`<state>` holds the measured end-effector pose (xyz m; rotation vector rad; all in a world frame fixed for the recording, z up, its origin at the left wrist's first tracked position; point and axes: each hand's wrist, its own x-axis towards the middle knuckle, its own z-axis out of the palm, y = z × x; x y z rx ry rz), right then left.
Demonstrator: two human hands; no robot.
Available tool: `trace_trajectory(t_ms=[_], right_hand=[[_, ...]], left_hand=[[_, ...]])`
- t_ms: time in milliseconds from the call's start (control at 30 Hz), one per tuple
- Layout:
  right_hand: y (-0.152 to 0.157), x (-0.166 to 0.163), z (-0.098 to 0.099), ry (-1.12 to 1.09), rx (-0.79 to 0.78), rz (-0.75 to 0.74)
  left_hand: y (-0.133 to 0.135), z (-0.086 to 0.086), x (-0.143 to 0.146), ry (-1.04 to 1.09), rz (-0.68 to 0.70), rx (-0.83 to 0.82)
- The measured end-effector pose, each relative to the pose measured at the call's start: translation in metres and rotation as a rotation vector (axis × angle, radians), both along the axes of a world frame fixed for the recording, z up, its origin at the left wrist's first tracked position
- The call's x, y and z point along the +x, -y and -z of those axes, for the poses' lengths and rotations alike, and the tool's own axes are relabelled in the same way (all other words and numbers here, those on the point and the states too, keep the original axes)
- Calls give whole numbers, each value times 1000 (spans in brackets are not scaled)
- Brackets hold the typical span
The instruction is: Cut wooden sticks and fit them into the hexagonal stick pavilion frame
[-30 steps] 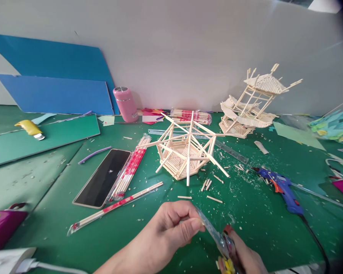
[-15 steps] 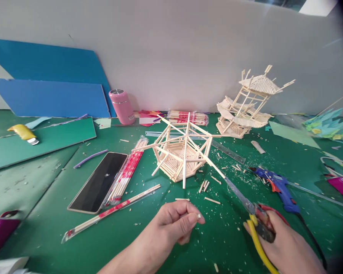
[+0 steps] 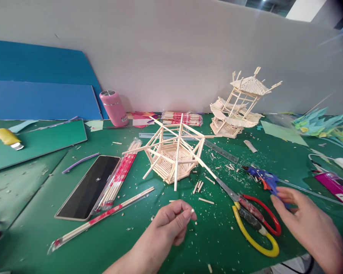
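My left hand (image 3: 171,222) hovers low over the green mat (image 3: 74,247), its thumb and forefinger pinched on a short wooden stick piece (image 3: 192,210). My right hand (image 3: 308,224) is open, fingers stretched toward the blue glue gun (image 3: 264,178) and close to its handle. The scissors (image 3: 250,220) with a red and a yellow handle lie flat on the mat between my hands. Beyond them stands the hexagonal stick frame (image 3: 174,152).
A finished stick pavilion (image 3: 240,104) stands at the back right. A black phone (image 3: 88,186) and wrapped chopstick packs (image 3: 118,177) lie to the left. A pink cup (image 3: 112,108), blue boards (image 3: 42,99), a metal ruler (image 3: 221,152) and scattered stick offcuts are around.
My right hand has laid the scissors down on the mat and moved right toward the glue gun. My left hand stays pinched on the stick piece.
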<state>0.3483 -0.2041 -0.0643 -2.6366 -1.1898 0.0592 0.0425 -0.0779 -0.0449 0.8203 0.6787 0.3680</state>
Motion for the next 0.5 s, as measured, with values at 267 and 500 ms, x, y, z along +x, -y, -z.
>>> trace_trajectory(t_ms=[267,500], right_hand=[[-11,58,29,-69,-12,116],[-8,53,12,-307,160,104]], left_hand=[[6,3,6,140,-98,-213],[8,9,8,42,-214,-156]])
